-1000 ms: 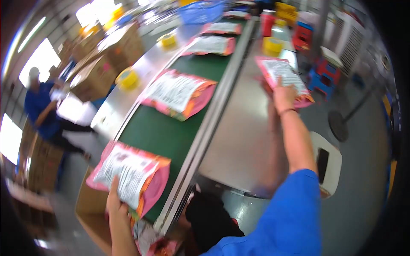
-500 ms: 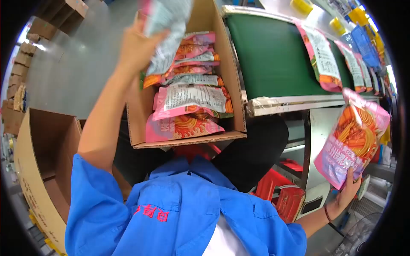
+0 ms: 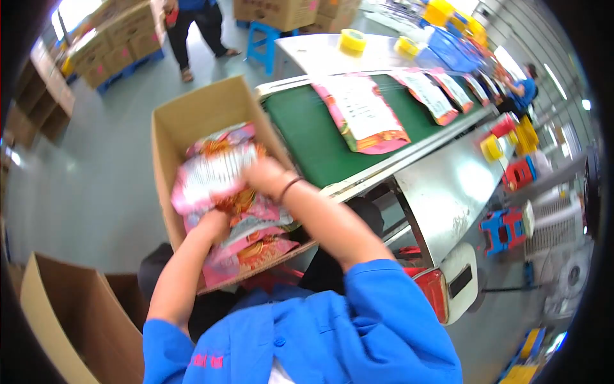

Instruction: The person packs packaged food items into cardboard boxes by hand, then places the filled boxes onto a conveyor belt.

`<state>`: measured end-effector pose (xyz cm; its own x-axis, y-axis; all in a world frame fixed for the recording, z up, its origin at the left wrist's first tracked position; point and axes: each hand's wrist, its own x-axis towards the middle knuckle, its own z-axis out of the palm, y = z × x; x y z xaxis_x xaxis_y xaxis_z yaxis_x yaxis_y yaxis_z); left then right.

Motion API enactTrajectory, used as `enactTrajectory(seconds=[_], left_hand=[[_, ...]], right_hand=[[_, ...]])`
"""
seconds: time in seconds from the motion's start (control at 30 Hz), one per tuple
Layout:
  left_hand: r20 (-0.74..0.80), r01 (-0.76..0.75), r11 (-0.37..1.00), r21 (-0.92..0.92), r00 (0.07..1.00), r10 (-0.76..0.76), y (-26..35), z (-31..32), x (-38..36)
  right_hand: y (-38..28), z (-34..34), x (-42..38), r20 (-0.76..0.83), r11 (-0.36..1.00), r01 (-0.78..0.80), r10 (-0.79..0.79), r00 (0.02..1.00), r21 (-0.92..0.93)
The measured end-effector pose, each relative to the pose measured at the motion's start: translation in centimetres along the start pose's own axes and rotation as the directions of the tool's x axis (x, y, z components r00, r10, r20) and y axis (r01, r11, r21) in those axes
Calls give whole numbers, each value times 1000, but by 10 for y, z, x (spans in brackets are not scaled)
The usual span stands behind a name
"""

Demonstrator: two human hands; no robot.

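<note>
An open cardboard box [image 3: 167,137] holds several pink food pouches with noodle pictures and white printed labels. My right hand [image 3: 265,176] is blurred, its fingers curled at the right edge of the uppermost pouch [image 3: 211,173]. That pouch lies label side up across the far part of the box. My left hand [image 3: 214,225] reaches down among the pouches below it, with its fingers hidden. Nearer to me, another pink pouch [image 3: 265,251] leans inside the front of the box.
Beside the box runs a green conveyor belt [image 3: 294,128] carrying several pouches, the nearest pouch [image 3: 368,115] lying label up. Another open carton [image 3: 61,307] stands at lower left. Yellow tape rolls [image 3: 352,41] sit on the metal table. A person [image 3: 195,29] stands beyond the box.
The pouch from my right side and my right hand have come over into the box. My left hand has lowered into the box. The view has turned right, and the belt's pouches appear closer.
</note>
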<state>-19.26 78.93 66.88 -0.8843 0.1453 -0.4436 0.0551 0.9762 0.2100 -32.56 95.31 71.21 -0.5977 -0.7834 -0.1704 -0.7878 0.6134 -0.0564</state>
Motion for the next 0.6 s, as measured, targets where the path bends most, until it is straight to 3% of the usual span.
enactTrajectory(seconds=[0.03,0.1,0.13,0.2,0.27,0.33,0.37,0.4,0.43,0.47,0.5,0.53,0.57,0.6], left_hand=[[-24,-153,988,-20,988,152,-5,-3,-7],[135,-61,995,-79,988,71,18,-47,-36],[139,-77,995,-57,987,84,17,-61,-38],[25,-196,839,-507,970,242,10,-73,-41],[3,-87,565,-820,988,156,21,-101,-32],[-109,-108,290,-951,994,15,53,-134,-18],[-128,-129,186,-974,992,17,67,-142,-1],[-150,-150,73,-986,989,7,76,-144,15],[-139,-139,-21,-990,990,1,88,-149,29],[-135,-136,-69,-988,991,-20,104,-157,42],[-72,-74,-67,-995,997,-33,111,-160,70],[-37,-40,-15,-999,985,-171,136,-176,74],[19,21,11,-1000,988,-152,136,-173,104],[23,22,-3,-1000,989,-143,144,-175,118]], right_hand=[[9,87,22,180,972,195,-170,969,-130],[-21,75,1,280,997,37,-15,960,-72],[-30,55,-1,321,998,-29,44,946,-53],[-21,9,-29,202,980,88,-125,971,181],[-1,-68,-73,74,903,80,-122,990,422],[38,-141,-130,-96,764,-1,82,992,645],[78,-117,-129,-573,706,386,36,818,594],[99,-149,-157,-313,591,125,228,922,797],[133,-164,-179,-439,830,-23,317,841,557],[177,-153,-182,-578,838,-27,399,711,546],[194,-170,-195,-547,873,-179,431,718,453],[213,-177,-205,-530,851,-310,511,677,425],[254,-165,-206,-594,867,-464,471,652,179],[278,-161,-207,-506,792,-544,601,619,276]])
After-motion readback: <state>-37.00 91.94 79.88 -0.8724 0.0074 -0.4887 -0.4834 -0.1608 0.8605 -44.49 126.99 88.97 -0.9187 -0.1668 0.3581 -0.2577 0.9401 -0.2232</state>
